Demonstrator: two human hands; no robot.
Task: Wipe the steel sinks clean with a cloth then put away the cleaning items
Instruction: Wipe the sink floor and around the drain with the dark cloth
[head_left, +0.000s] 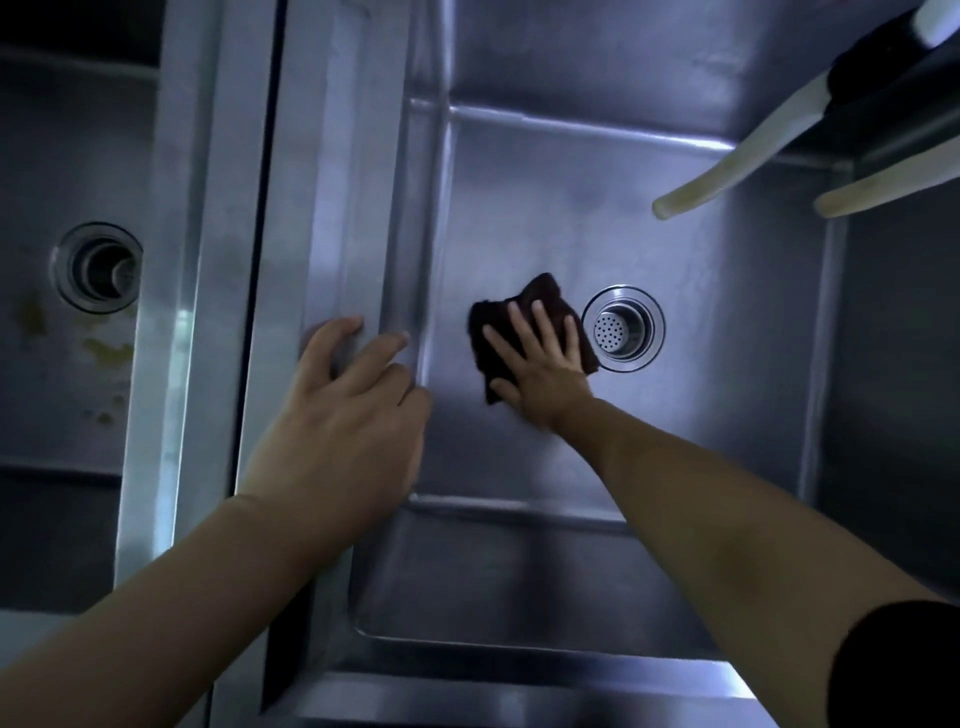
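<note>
The right hand is pressing a dark folded cloth flat on the right steel sink's floor, fingers spread, just left of the round drain. The left hand, fingers relaxed and holding nothing, is resting on the sink's left rim, probably for support.

Two steel sinks, two drains, one cloth, two hoses, two hands

Two pale hoses hang over the far right corner.

Right hand presses dark cloth on sink floor
</note>
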